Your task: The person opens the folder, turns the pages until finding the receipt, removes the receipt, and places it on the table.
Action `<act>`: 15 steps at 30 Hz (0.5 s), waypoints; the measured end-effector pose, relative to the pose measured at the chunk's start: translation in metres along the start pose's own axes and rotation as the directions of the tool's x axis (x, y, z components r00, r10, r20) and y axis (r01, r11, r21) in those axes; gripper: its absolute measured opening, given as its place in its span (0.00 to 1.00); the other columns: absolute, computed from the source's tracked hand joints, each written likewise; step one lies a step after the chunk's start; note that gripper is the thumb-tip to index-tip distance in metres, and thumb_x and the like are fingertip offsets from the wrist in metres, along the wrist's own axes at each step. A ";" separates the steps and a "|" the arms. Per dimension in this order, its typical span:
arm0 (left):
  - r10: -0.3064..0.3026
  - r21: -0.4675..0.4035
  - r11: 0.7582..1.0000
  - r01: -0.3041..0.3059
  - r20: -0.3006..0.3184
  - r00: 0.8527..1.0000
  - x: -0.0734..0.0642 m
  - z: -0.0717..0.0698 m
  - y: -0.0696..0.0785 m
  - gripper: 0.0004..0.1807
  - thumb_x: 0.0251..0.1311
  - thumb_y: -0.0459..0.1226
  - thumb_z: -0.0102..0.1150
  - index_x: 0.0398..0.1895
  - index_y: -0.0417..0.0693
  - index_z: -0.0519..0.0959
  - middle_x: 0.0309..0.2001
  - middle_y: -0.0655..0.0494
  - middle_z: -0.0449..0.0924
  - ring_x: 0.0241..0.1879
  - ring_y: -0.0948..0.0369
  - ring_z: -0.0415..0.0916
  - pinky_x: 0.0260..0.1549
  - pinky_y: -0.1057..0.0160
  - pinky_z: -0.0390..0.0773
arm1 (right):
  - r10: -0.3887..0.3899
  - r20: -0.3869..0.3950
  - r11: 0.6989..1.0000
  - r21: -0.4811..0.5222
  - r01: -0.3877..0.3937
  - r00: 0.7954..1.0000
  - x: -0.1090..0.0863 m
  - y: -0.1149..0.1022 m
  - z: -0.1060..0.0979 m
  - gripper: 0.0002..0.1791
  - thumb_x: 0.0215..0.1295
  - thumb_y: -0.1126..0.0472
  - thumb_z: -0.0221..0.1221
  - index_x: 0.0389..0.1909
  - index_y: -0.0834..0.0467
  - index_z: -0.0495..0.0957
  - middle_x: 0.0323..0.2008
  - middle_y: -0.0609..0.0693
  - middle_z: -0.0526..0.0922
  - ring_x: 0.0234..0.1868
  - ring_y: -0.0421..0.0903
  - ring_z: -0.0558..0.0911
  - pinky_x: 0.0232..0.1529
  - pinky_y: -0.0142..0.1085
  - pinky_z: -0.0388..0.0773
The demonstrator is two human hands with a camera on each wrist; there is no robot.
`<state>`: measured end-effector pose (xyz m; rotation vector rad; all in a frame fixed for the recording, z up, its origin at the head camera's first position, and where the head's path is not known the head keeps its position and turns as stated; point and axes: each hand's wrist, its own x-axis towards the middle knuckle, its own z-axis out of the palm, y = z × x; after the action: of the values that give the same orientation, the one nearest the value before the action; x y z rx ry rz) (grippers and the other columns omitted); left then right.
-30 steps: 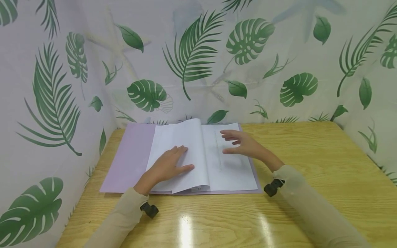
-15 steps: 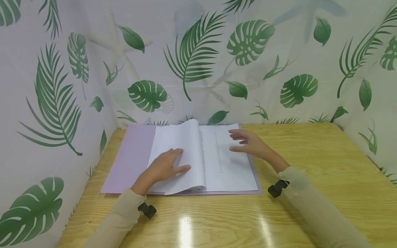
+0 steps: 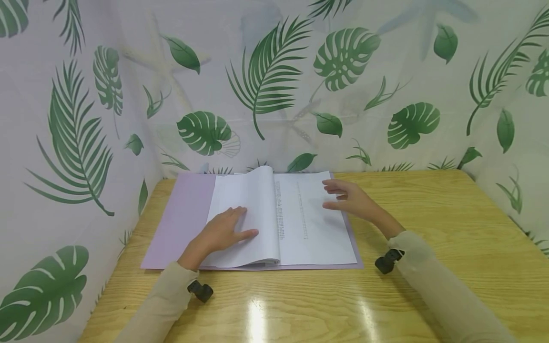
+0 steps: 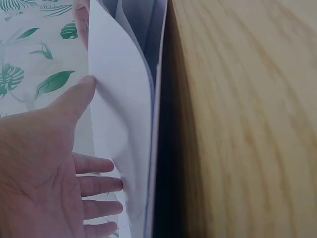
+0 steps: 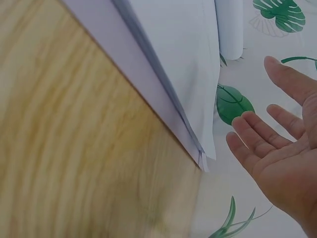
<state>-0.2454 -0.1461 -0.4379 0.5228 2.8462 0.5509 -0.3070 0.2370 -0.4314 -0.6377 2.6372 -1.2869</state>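
A purple folder (image 3: 182, 214) lies spread on the table, holding white paper sheets. The left-hand sheets (image 3: 257, 195) bulge up in a curl near the middle. The right-hand page (image 3: 321, 243) lies flat, with narrow columns of small print. My left hand (image 3: 220, 231) rests on the left-hand sheets, thumb and fingers spread; in the left wrist view its fingertips (image 4: 116, 184) touch the paper. Above the right page's outer edge hovers my right hand (image 3: 349, 197), fingers loosely bent, holding nothing. The right wrist view shows that hand (image 5: 282, 148) apart from the paper.
The folder rests on a wooden table (image 3: 429, 214), near its back edge. Behind and beside the table hangs a pale cloth (image 3: 274, 85) printed with green leaves. Each sleeve carries a small black wrist camera, one on the left (image 3: 200, 290) and one on the right (image 3: 389, 261).
My left hand has slid left and slightly down, and the curled sheets have shifted left, uncovering a printed column by the fold. My right hand has drawn back to the right.
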 end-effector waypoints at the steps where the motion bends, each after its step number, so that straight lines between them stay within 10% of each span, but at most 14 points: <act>1: -0.002 -0.004 1.000 0.002 -0.002 1.000 0.000 0.000 -0.001 0.48 0.67 0.64 0.55 0.78 0.40 0.60 0.77 0.38 0.60 0.78 0.40 0.56 0.75 0.41 0.61 | 0.004 -0.002 1.000 0.008 -0.004 1.000 0.000 0.000 0.000 0.38 0.65 0.58 0.70 0.72 0.67 0.67 0.70 0.67 0.71 0.70 0.64 0.72 0.71 0.59 0.69; 15: -0.013 -0.001 1.000 0.013 0.013 1.000 -0.004 -0.001 -0.006 0.48 0.68 0.63 0.55 0.78 0.38 0.59 0.78 0.38 0.58 0.78 0.39 0.54 0.75 0.40 0.59 | 0.037 0.001 0.999 0.040 -0.037 0.999 -0.009 0.005 -0.003 0.40 0.65 0.63 0.69 0.72 0.72 0.63 0.73 0.70 0.65 0.73 0.68 0.67 0.72 0.60 0.67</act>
<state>-0.2437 -0.1531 -0.4391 0.5058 2.8348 0.5442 -0.3018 0.2458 -0.4339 -0.5806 2.6039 -1.3254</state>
